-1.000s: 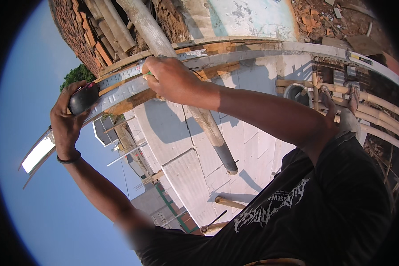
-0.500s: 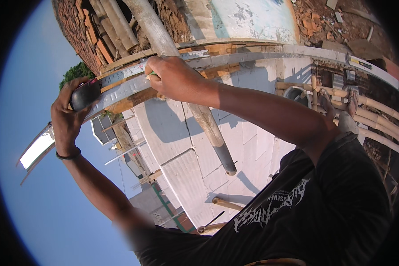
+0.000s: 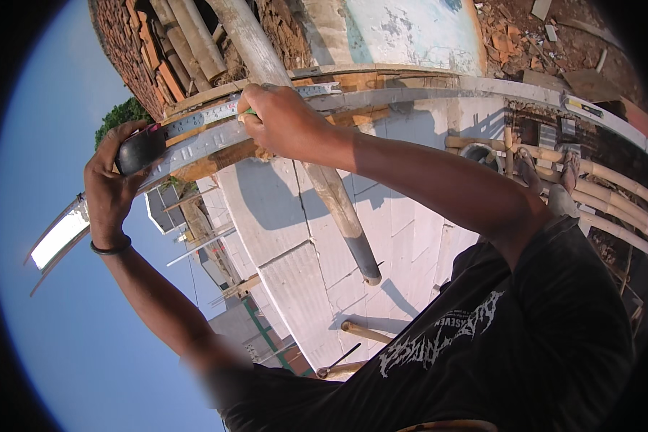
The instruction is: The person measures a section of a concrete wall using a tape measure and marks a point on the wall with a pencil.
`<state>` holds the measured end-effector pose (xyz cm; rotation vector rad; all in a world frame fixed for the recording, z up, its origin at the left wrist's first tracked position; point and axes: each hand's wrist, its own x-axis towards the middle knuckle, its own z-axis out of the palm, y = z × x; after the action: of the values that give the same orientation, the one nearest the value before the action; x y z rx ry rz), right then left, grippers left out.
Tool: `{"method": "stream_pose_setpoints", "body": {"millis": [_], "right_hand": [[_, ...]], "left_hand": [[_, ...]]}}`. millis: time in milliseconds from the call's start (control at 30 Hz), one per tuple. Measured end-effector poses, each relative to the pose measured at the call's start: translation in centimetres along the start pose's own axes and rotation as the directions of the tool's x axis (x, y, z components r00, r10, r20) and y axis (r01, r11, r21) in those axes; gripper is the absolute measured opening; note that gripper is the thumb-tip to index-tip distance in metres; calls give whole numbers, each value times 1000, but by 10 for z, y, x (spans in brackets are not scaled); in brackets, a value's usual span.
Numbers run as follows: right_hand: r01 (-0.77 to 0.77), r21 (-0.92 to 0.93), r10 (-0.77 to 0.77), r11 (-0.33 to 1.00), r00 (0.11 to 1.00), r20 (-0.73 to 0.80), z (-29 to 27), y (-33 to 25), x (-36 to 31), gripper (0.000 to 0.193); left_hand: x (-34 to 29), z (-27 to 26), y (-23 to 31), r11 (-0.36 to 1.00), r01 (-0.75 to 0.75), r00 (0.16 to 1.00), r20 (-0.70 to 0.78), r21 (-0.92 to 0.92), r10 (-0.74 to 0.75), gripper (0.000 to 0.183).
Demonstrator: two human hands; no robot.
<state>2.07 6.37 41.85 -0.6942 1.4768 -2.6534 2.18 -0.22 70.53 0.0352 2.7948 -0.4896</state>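
My left hand grips the black case of a tape measure at the upper left. Its pale blade stretches to the right, along a long grey beam. My right hand is closed in a pinch over the blade, partly covering it. Between its fingers shows a short green thing with a pale end, which looks like a pencil; most of it is hidden. The blade's far end comes out beyond my right knuckles.
A thick wooden pole slants past the beam below my right hand. White block walling drops away beneath. Bamboo scaffold poles lie at right, with feet on them. Roof tiles rise at upper left. A level vial sits at the beam's right.
Both hands keep their hold, with the tape still stretched between them. The view has shifted very slightly; nothing else has visibly moved.
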Motion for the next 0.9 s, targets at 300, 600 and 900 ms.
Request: {"method": "stream_pose_setpoints", "body": {"millis": [300,600,900], "right_hand": [[36,-5,-36,999,999,7,1,2,-1,15],[17,14,-17,1000,998,61,-3,2,0,16],[-82,65,77,994,993,86,-5,0,3,16]], "left_hand": [[0,1,0,1000,10,1000,-6,-10,-10,54],[0,0,1,1000,11,1000,-6,-5,-11,53],[-1,1,-1,1000,-5,1000,-7,-4,5,55]]}}
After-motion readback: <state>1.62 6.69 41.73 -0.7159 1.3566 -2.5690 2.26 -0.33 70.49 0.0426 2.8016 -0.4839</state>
